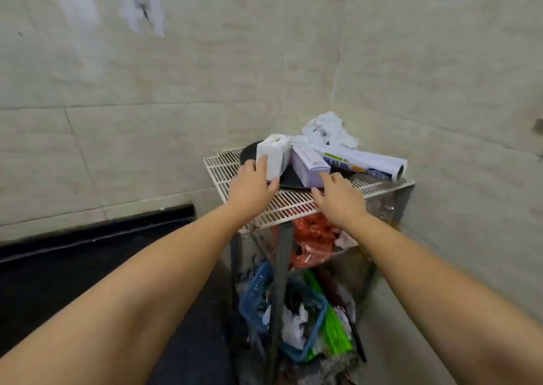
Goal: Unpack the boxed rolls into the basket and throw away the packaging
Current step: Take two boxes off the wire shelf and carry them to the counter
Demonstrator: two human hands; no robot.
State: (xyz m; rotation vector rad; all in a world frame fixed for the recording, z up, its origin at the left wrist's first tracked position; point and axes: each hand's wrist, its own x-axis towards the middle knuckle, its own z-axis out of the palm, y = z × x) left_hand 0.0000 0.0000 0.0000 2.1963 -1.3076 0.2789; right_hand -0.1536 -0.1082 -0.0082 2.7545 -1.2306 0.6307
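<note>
Rack (232, 164): white wire top shelf, both boxes on it.
Blue basket (316, 323): low down under it.
White box (271, 157): left hand (249, 189) wraps its near end; looks light, stiff card.
Purple box (310, 164): right hand (340, 199) open, fingertips touching it. Best held by the sides.

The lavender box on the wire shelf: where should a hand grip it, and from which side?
Grip the lavender box across its long side faces near the end facing the person, coming from the front. That end overhangs the dark tray, right by the right hand.
</note>
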